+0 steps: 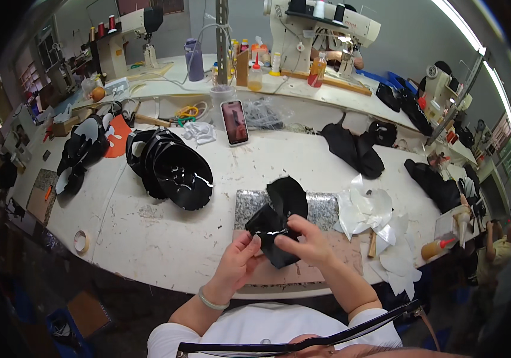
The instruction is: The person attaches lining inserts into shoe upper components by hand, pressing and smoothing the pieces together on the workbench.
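Note:
A curved black leather-like piece (287, 194) with glossy patches is held between my two hands over the work slab, its folded edge bent up. The fingers and thumb of my left hand (238, 258) pinch its left lower edge. On the other side, my right hand (310, 240) grips it with thumb and fingers closed. Beneath the piece lie a speckled grey stone slab (324, 206) and a tan board (342, 258). Parts of the fingertips are hidden by the black material.
Nested glossy black pieces (193, 182) stand to the left, with an orange sheet (118, 138) behind. A phone (234, 123) leans upright at the back. White scraps (366, 209) lie right, near a glue bottle (437, 247). A tape roll (81, 241) sits at the front left.

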Tool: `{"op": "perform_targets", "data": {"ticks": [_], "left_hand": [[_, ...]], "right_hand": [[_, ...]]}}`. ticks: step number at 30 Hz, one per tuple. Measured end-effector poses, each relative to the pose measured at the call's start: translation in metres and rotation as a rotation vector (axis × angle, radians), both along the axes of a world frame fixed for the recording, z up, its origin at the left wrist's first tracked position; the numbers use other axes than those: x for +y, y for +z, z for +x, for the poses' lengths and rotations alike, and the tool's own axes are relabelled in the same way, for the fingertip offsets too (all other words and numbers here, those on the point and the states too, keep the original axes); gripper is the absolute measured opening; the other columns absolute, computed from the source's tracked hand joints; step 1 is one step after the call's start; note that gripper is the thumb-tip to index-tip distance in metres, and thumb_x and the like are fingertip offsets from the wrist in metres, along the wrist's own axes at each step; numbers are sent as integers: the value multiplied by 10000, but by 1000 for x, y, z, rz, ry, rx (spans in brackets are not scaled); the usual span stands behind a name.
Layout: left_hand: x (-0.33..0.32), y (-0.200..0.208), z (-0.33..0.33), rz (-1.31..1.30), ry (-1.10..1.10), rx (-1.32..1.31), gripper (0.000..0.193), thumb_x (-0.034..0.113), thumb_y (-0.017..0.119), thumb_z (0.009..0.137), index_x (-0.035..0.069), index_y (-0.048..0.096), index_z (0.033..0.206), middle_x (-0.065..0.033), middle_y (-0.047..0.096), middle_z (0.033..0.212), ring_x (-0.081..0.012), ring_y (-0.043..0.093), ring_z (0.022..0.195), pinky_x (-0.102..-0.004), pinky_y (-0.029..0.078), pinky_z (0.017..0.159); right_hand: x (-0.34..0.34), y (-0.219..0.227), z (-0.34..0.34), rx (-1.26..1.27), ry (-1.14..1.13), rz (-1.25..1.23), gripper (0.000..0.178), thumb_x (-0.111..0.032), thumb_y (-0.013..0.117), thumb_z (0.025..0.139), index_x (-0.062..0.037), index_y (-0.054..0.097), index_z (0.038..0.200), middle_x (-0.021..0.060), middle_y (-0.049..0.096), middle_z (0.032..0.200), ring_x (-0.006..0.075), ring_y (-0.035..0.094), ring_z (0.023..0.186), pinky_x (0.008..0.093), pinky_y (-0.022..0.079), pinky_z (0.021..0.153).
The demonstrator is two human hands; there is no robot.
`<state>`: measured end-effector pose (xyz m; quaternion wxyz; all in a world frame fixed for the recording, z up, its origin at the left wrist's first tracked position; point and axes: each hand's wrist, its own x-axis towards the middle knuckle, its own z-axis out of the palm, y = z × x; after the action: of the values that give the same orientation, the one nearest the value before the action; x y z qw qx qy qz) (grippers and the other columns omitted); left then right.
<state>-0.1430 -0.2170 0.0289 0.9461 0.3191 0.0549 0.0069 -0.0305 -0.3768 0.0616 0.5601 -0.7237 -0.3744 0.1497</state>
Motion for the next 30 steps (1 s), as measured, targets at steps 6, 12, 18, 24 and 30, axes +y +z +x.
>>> {"op": "perform_targets", "data": {"ticks": [6,12,18,24,30], "left_hand": [[-4,6,-20,460,257,16,248,189,536,965,-15,616,1081,-91,650,998,-144,627,892,-273,532,713],[-14,-5,-21,705,107,122,205,124,537,950,-7,638,1072,-36,656,962,-84,611,795,-217,497,652],[-3,-25,-5,525,-31,82,234,141,517,943,-20,627,1073,-66,634,1008,-103,578,843,-253,466,723],[-10,-16,-1,129,70,108,284,152,469,951,-18,569,1156,-83,607,1098,-153,577,961,-292,464,862],[-16,-26,4,211,12,34,224,74,487,939,-19,580,1121,-62,607,1093,-126,572,1007,-288,457,905]], "right_hand": [[-12,2,-13,849,-208,441,114,-101,678,846,-30,614,908,7,626,827,53,566,716,207,466,652],[-14,-5,-25,791,-134,428,126,-101,679,849,-32,610,928,15,633,861,51,571,768,205,465,703],[-13,-5,-36,638,-98,341,161,-132,702,850,-29,617,940,-10,618,850,36,545,755,186,443,666],[-20,-12,-40,597,-108,355,183,-124,718,836,-18,629,956,-14,616,830,30,534,724,174,415,617],[-20,-7,-39,522,-54,384,238,-82,727,813,12,635,1011,3,626,875,47,546,746,184,436,647]]}}
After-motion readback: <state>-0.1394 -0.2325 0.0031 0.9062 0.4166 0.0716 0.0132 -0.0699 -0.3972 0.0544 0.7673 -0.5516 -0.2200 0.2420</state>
